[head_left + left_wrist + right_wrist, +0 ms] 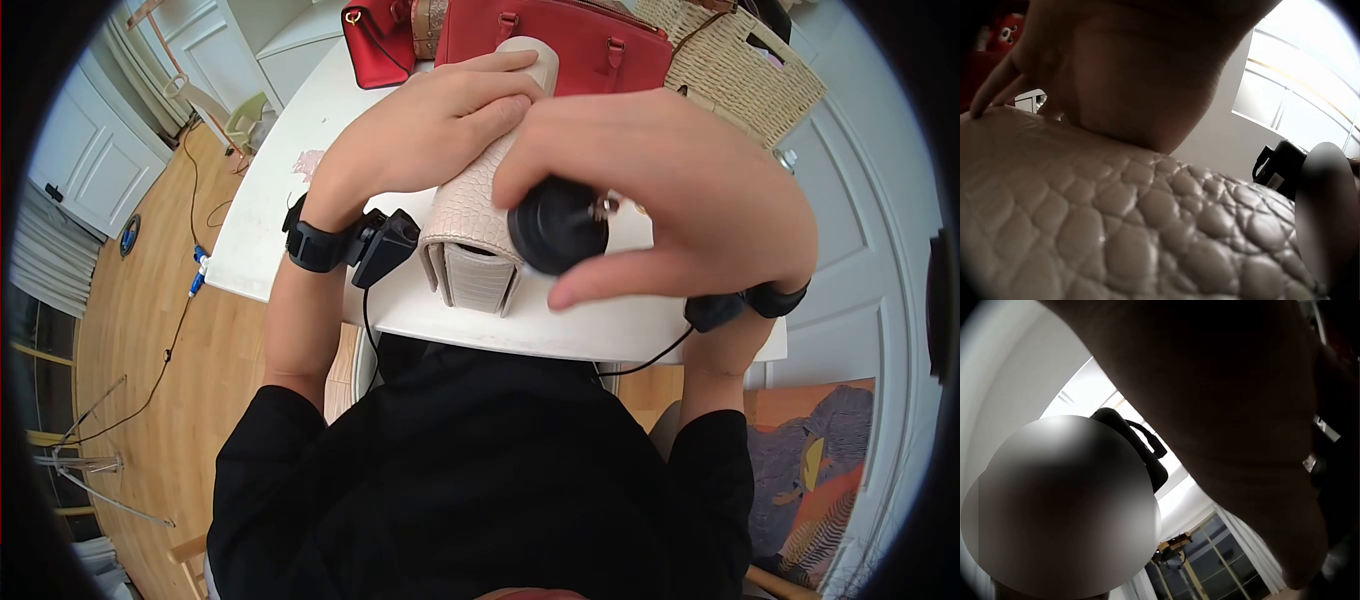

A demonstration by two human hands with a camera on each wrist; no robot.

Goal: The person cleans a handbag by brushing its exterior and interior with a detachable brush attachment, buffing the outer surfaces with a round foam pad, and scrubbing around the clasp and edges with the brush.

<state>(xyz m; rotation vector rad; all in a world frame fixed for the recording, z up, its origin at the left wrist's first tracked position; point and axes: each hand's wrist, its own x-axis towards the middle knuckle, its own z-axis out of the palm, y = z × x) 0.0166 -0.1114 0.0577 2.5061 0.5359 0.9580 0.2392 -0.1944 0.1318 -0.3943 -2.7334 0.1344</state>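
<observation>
A beige, crocodile-embossed flap handbag (470, 215) stands on the white table, its narrow end towards me. My left hand (440, 125) rests across its rounded top with the fingers stretched out, and in the left wrist view the palm edge lies on the embossed surface (1129, 219). Just right of the bag, my right hand (650, 190) curls its fingers and thumb about a round black object (558, 225) with a small gold-coloured metal part (605, 207). This object is blurred and its kind is unclear. In the right wrist view the right hand (1229, 425) is mostly dark.
Behind the beige bag stand a large red handbag (560, 45), a smaller red bag (375, 40) and a woven straw basket bag (745, 70). A pinkish patch (307, 164) marks the white table (270, 220) at the left. Camera cables hang over its front edge.
</observation>
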